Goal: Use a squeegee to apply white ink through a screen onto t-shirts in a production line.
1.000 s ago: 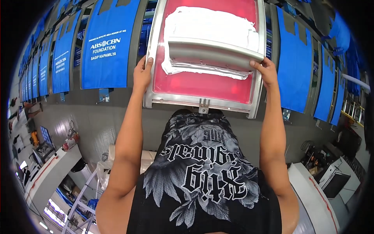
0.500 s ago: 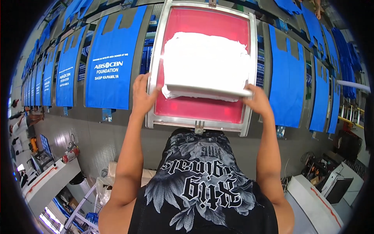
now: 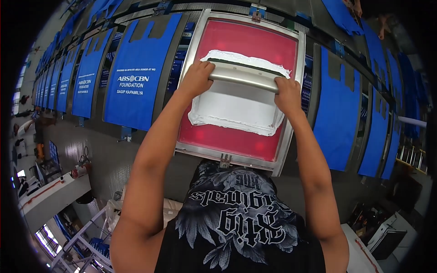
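Observation:
A squeegee (image 3: 246, 75) with a pale metal handle lies across the far part of a screen-printing frame (image 3: 278, 28). My left hand (image 3: 199, 78) is closed round its left end, and my right hand (image 3: 288, 94) grips its right end. White ink (image 3: 234, 107) covers the middle of the pink mesh (image 3: 223, 142), with a thicker ridge along its edges and beyond the squeegee. The fingers of both hands are partly hidden on the far side of the handle. Whatever lies beneath the screen cannot be seen.
Blue bag panels with white print, such as this one (image 3: 132, 77), lie on boards to the left. Plain blue panels (image 3: 337, 104) lie to the right. A metal hinge clamp (image 3: 256, 14) is at the frame's far edge. Another person's hand (image 3: 383, 26) shows at the far right.
The squeegee has moved from the near side of the ink to the far side. My left hand, which was open beside the frame's left edge, now grips it; my right hand has moved away with it.

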Demonstrator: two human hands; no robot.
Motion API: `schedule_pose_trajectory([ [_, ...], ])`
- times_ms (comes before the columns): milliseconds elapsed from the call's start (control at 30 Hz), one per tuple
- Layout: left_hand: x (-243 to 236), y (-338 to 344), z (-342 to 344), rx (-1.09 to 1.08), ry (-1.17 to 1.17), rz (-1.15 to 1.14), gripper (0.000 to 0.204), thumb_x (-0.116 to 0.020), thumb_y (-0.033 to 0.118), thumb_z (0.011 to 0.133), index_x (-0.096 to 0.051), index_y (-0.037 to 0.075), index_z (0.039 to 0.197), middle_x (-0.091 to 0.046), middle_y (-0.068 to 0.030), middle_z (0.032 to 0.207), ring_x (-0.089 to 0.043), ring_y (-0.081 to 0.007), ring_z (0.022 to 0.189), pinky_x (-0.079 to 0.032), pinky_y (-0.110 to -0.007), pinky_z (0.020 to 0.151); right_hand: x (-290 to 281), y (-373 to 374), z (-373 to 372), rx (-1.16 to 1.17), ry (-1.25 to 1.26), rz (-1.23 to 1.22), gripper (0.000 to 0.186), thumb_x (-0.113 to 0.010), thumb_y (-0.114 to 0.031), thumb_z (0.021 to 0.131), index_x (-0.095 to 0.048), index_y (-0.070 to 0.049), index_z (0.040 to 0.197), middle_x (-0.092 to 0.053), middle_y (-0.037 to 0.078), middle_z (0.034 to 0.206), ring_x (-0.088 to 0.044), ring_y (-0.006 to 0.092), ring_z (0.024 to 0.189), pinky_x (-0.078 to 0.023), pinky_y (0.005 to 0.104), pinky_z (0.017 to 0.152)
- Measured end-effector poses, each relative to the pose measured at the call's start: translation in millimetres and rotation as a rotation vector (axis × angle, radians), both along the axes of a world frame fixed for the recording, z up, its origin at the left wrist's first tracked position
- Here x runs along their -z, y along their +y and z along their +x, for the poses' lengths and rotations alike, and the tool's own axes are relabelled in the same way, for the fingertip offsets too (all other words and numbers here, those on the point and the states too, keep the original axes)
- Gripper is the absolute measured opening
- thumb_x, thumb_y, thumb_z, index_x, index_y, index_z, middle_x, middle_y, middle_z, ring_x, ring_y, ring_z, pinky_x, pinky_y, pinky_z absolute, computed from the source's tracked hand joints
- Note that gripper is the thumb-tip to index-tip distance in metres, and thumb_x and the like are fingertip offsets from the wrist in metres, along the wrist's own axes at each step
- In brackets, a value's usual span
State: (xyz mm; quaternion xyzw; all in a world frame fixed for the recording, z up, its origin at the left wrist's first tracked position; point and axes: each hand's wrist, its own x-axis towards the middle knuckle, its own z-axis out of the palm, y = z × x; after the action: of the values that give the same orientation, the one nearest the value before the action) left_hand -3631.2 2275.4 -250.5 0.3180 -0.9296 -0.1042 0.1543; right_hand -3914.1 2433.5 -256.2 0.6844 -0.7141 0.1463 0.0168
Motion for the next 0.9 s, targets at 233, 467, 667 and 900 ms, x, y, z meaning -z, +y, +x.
schedule_pose_trajectory([
  [233,-16,91,67,0.05,-0.029,0.15,0.039,-0.068,0.004,0.058,-0.057,0.006,0.096,-0.057,-0.0099,0.092,-0.053,-0.029,0.091,-0.041,-0.041,0.08,-29,92,47,-0.025,-0.225,0.21,0.04,-0.061,0.001,0.061,-0.058,-0.007,0.101,-0.06,0.009,0.093,-0.055,0.0295,0.095,-0.035,0.0515,0.096],
  [467,9,125,77,-0.002,0.109,0.173,0.039,-0.066,0.0,0.052,-0.059,0.004,0.09,-0.059,-0.0111,0.087,-0.055,-0.0311,0.084,-0.042,-0.043,0.076,-22,121,66,-0.002,-0.186,0.221,0.042,-0.061,0.001,0.059,-0.062,-0.008,0.1,-0.064,0.01,0.094,-0.057,0.0292,0.093,-0.031,0.0544,0.102],
  [667,2,-33,-22,-0.169,-0.075,0.236,0.031,-0.074,0.019,0.068,-0.069,0.009,0.097,-0.067,-0.016,0.092,-0.063,-0.0329,0.09,-0.049,-0.04,0.081,-19,-38,-27,0.05,0.068,0.272,0.04,-0.062,-0.007,0.063,-0.067,-0.01,0.102,-0.067,0.015,0.085,-0.063,0.0319,0.081,-0.043,0.0429,0.087],
  [900,-37,90,65,-0.039,-0.178,0.422,0.037,-0.071,0.003,0.06,-0.065,0.005,0.096,-0.064,-0.0142,0.092,-0.059,-0.0346,0.091,-0.045,-0.044,0.085,-46,95,52,0.002,-0.181,0.336,0.043,-0.06,0.003,0.057,-0.067,-0.007,0.098,-0.065,0.014,0.088,-0.058,0.0328,0.089,-0.036,0.0489,0.099],
])
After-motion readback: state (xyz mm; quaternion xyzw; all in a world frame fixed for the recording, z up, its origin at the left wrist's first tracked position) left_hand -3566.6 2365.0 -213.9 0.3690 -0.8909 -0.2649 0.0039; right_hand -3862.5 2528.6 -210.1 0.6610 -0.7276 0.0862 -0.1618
